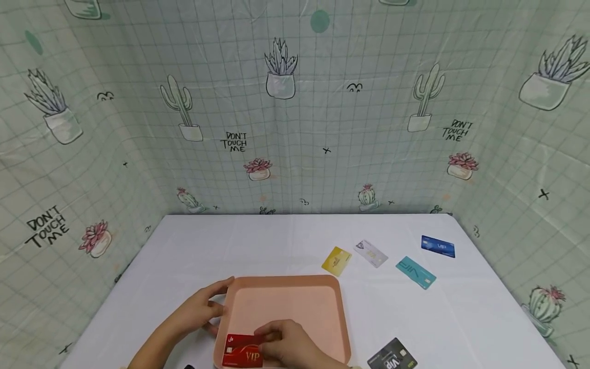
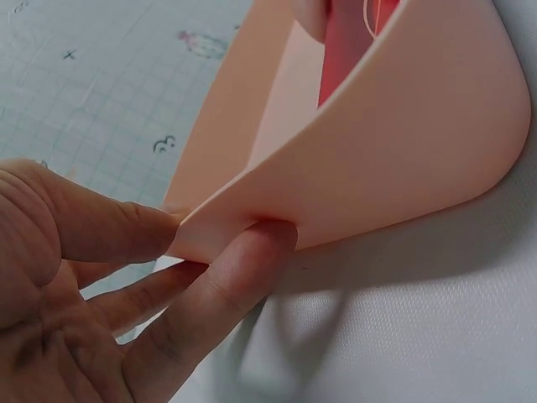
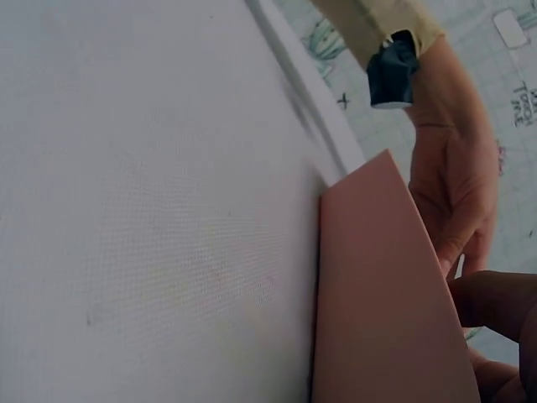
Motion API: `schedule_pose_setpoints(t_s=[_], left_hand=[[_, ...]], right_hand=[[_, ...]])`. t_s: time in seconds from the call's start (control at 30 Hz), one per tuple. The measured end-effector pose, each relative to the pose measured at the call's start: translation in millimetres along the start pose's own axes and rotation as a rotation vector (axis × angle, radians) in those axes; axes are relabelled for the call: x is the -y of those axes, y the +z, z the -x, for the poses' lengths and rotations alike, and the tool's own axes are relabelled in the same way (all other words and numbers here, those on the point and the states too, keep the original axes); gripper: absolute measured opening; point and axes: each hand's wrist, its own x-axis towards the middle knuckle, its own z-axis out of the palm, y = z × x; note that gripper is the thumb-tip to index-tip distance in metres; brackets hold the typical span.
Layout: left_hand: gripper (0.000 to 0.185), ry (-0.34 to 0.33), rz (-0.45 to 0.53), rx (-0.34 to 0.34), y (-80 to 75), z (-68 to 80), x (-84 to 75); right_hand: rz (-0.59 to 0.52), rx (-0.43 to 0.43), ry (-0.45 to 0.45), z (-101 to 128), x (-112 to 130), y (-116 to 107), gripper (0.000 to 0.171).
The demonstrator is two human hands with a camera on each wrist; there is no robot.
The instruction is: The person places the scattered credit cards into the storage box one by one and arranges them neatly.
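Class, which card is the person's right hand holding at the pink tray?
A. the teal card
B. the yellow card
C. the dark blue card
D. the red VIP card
D: the right hand holds the red VIP card in the pink tray; the other cards lie on the table.

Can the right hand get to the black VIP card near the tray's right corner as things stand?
Probably yes, once freed. The right hand holds the red VIP card inside the pink tray. The black VIP card lies on bare white table just past the tray's right rim, with nothing between.
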Motion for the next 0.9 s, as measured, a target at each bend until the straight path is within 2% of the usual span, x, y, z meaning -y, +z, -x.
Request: schedule_pose_setpoints(t_s=[0.17, 0.43, 0.63, 0.9], left_hand=[[0.075, 0.013, 0.017, 0.022, -0.1, 1.8, 1.6], [0.076, 0.005, 0.035, 0.018, -0.4, 3.4, 2.8], [0.076, 0.023, 0.019, 0.025, 0.1, 1.9, -0.1], [0.076, 0.018, 0.031, 0.024, -0.6, 1.3, 1.1]], right_hand=[[0.054, -0.01, -0.023, 3.0, -2.9, 7.2, 0.026], [0.259, 0.029, -0.132, 0.9, -7.3, 7.6, 0.031], [0.42, 0.006, -0.202, 0.8, -3.4, 6.1, 0.032], [0.467, 0.005, -0.219, 1.6, -0.4, 6.0, 0.033]])
